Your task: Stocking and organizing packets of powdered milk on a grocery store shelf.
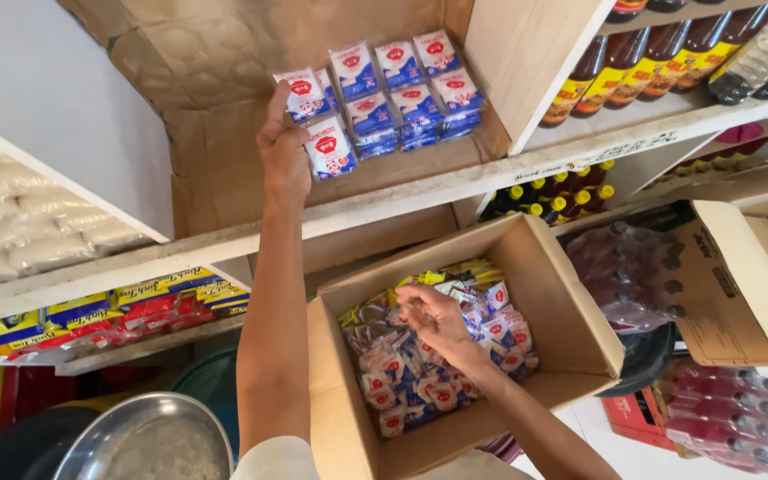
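Note:
My left hand (283, 149) is raised to the wooden shelf (420, 191) and grips a small white-and-blue packet with a red mark (302, 92), set beside a stack of like packets (402, 93) standing in rows there. My right hand (433, 322) reaches down into an open cardboard box (571, 293) filled with several of the same small packets (420, 378) and some yellow ones; its fingers are curled just above them, and I cannot tell whether it holds one.
Dark sauce bottles (642, 62) line the upper right shelf, yellow-capped bottles (548, 200) below. White bagged goods (20, 218) sit left, colourful packs (117, 316) beneath. A metal bowl (148, 440) is lower left; another carton (740, 284) and wrapped red bottles (731, 418) right.

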